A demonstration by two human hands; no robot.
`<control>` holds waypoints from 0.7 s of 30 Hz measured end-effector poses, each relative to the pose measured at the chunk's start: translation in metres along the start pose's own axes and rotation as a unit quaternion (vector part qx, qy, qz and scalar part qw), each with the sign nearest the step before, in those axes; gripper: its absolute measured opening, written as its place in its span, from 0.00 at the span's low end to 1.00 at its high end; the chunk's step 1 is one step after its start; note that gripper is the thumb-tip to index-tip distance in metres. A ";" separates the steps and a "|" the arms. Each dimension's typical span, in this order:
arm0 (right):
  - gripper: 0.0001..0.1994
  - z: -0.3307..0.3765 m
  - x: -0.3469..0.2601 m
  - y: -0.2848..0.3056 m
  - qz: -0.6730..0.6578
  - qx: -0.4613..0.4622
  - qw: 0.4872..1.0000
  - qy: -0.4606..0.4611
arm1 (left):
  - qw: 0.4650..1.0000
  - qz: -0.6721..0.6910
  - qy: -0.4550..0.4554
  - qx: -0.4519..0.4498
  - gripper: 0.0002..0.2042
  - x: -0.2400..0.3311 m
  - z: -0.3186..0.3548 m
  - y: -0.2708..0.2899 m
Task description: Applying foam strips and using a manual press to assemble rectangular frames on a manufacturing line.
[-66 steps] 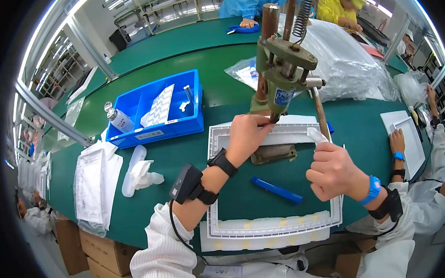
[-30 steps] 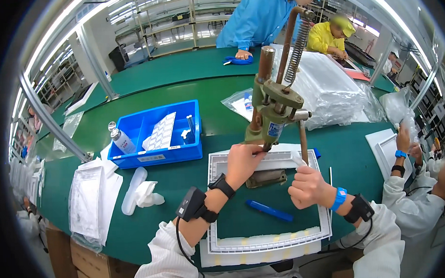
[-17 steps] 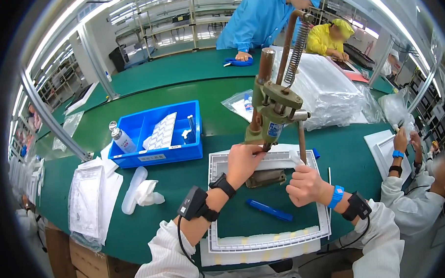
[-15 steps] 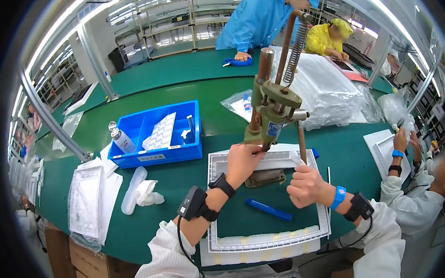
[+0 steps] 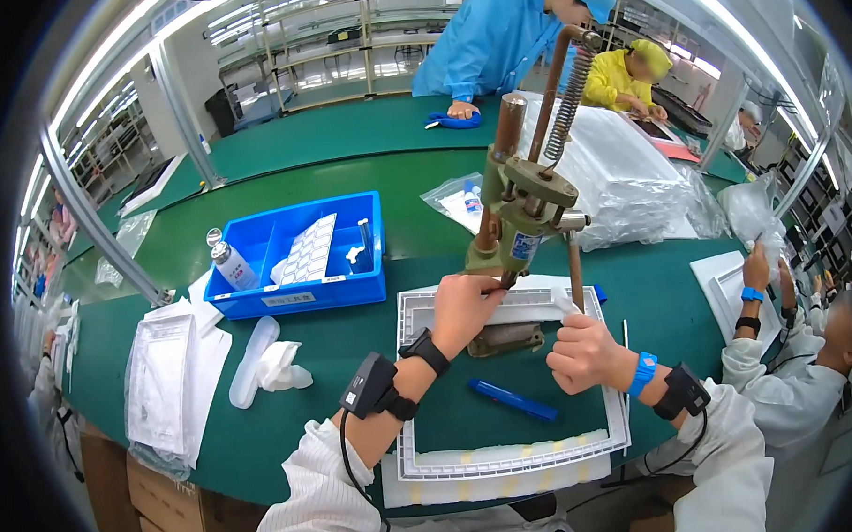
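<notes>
A white rectangular plastic frame (image 5: pixel 513 466) lies on the green table, its far side under a green hand-operated arbor press (image 5: pixel 527 211). My left hand (image 5: pixel 462 312) is over the frame's far left part, with its fingers pinched together right at the press's lower tip. Whatever they hold is hidden. Lower right of the press, my right hand (image 5: pixel 584 356) is closed in a fist at the lower end of the press's rod-like lever (image 5: pixel 575 261). A bit of white wrapping shows above its thumb. Inside the frame's opening lies a blue marker pen (image 5: pixel 513 400), near the press's metal base (image 5: pixel 505 339).
A blue divided bin (image 5: pixel 338 292) with a bottle stands left of the press. Bagged white frames (image 5: pixel 161 388) lie at far left, a clear plastic case (image 5: pixel 251 364) nearer. Behind the press is a wrapped white stack (image 5: pixel 620 165). Co-workers sit or stand right and across.
Both hands keep their places at the press and lever. The view has shifted very slightly; nothing else has visibly moved on the table.
</notes>
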State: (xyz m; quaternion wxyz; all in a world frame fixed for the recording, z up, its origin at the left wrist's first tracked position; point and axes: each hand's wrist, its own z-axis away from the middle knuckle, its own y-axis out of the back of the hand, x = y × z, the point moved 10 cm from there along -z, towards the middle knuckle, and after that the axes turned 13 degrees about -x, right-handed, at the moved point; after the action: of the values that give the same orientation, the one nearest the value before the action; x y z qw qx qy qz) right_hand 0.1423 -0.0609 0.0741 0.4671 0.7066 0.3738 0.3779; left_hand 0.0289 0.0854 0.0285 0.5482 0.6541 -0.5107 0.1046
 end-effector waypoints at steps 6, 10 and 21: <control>0.12 0.000 -0.001 0.012 -0.027 0.026 0.999 -0.015 | 1.000 -0.005 0.013 -0.008 0.08 -0.001 0.001 -0.001; 0.06 -0.001 -0.004 0.046 -0.087 0.026 0.996 -0.003 | 1.000 0.021 0.009 -0.007 0.08 -0.001 0.002 0.002; 0.11 -0.025 0.137 0.179 -0.368 0.380 0.832 -0.168 | 0.999 0.032 0.002 -0.013 0.08 0.005 -0.002 0.003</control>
State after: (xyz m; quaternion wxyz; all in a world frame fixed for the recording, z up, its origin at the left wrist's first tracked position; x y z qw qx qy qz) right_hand 0.2106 0.0181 0.2755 0.3222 0.6916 0.6355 -0.1182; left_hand 0.0293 0.0850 0.0345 0.5541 0.6301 -0.5314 0.1167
